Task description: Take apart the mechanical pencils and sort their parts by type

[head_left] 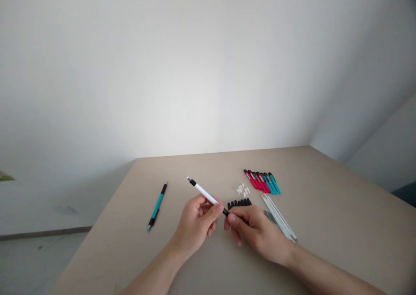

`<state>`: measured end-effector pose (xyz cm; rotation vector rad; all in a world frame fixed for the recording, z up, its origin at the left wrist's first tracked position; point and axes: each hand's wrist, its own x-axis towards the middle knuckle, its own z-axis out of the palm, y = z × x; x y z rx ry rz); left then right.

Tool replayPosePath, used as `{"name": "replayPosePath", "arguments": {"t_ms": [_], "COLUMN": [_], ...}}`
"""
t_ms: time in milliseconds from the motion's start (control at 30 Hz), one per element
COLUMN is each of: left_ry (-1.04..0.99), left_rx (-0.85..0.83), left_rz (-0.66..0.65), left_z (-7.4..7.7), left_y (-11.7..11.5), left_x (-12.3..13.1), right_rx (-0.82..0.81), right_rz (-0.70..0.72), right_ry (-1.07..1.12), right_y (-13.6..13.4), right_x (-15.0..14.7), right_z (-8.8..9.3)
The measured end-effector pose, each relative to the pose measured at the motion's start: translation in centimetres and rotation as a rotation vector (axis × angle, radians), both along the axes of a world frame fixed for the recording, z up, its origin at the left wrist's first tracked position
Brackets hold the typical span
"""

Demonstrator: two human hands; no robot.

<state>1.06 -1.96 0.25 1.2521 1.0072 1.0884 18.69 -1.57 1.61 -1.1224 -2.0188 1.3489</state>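
A white pen (205, 193) with black end parts slants between my hands above the table. My left hand (199, 219) is closed around its white barrel, thumb on top. At the lower right end, the fingertips of my right hand (255, 230) pinch the pen's black grip. The pen's upper end, with a small white tip, points up and left. Just behind my right hand stands a row of black grip pieces (239, 202), partly hidden by it. Small white plastic pieces (243, 189) lie in a loose pile beyond them.
A turquoise and black pen (158, 205) lies to the left on the beige table (208, 165). Red and turquoise pen barrels (262, 182) form a row at the back right. Thin white refills (281, 219) lie right of my right hand, beside partly hidden grey springs (269, 216). A wall borders the table's back.
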Motion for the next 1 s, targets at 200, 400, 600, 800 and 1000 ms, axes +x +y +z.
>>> {"name": "replayPosePath", "arguments": {"t_ms": [200, 400, 600, 800, 1000], "left_ry": [0.085, 0.074, 0.058, 0.045, 0.032], "left_rx": [0.017, 0.001, 0.010, -0.005, -0.013], "left_rz": [0.083, 0.153, 0.169, 0.160, 0.167], "left_z": [0.04, -0.09, -0.15, -0.18, -0.05], "left_y": [-0.27, -0.15, 0.11, 0.08, 0.11], "left_x": [0.74, 0.82, 0.65, 0.76, 0.86], "right_rx": [0.100, 0.145, 0.143, 0.146, 0.161], "right_rz": [-0.066, -0.092, -0.087, -0.053, -0.075], "right_ry": [-0.115, -0.096, -0.023, -0.039, -0.072], "right_y": [-0.02, -0.20, -0.13, -0.06, 0.03], "right_x": [-0.15, -0.09, 0.07, 0.14, 0.09], "right_z": [0.03, 0.42, 0.23, 0.34, 0.20]}}
